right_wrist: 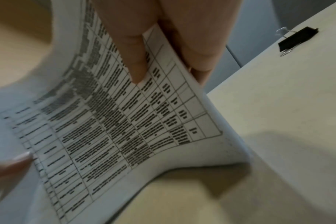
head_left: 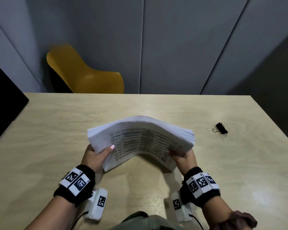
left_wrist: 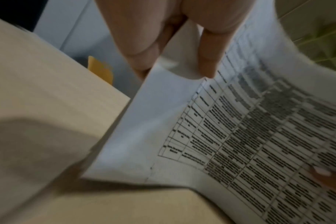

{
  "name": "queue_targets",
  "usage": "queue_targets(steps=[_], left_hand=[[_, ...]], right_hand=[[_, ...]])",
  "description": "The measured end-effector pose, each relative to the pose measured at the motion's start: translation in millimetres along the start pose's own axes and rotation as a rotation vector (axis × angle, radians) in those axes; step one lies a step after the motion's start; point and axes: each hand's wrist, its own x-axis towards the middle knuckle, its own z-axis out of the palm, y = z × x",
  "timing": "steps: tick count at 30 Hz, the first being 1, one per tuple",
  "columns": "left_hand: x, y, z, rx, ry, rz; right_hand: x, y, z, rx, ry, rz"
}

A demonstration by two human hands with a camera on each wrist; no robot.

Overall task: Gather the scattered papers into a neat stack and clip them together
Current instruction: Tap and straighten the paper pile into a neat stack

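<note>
The paper stack [head_left: 140, 140] sits at the middle of the surface [head_left: 56, 123], bowed upward into an arch, its printed table facing the person. The left hand [head_left: 96, 155] grips the stack's left end, thumb curled over the top sheet and fingers beneath; the right hand [head_left: 181, 157] grips the right end the same way. In the wrist views each thumb presses on the printed page while the other fingers wrap behind the sheets. Both grips are closed on the paper; neither is free.

The stack's long axis runs from 9 to 3 o'clock between the two hands, and its far edges fan slightly, so I judge the squaring step unfinished.

The binder clip [head_left: 221, 128] lies flat on the surface at about 2 o'clock from the stack, well apart from it, with its wire handles towards the stack. It lies beyond the right hand, at about 1 o'clock from it, which makes that hand clearly the nearer one to fetch it. The left hand would then have to hold the stack alone.
</note>
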Motion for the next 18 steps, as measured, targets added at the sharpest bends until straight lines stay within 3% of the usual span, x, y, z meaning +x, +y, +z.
queue_targets(steps=[4,9,13,15,18], left_hand=[[1,3,0,0.005,-0.002,-0.003],[-2,-10,-2,0.103,-0.035,-0.021],[2,-8,-5,0.144,-0.024,-0.011],[7,-8,-8,0.147,-0.026,0.014],[8,-9,-11,0.019,-0.032,0.012]], right_hand=[[0,-2,-1,0.026,0.028,-0.003],[-6,8,0,-0.105,0.02,0.126],[-4,4,0,-0.153,0.031,0.101],[-3,-7,-1,-0.109,0.071,0.066],[2,-21,-7,-0.11,0.244,-0.013]])
